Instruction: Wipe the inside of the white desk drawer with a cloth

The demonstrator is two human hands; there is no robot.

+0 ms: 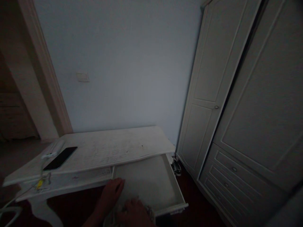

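A white drawer [146,179] is pulled out from the white table [113,145], and its bottom is bare where it shows. At the drawer's left side is my left hand [112,190], its fingers curled together; what they hold, if anything, is hidden. My right hand [134,212] is lower, at the drawer's front left, with bent fingers over a crumpled, patterned, cloth-like thing [149,212]. The dim light and the frame's lower edge hide much of that thing and of the grip on it.
A dark phone [61,158] and a white box-like device [53,148] with a cable lie on the table's left end. A yellow tag [39,184] hangs by its front edge. Shoes [176,167] stand between table and wardrobe [201,126]. A wall [123,69] backs the table.
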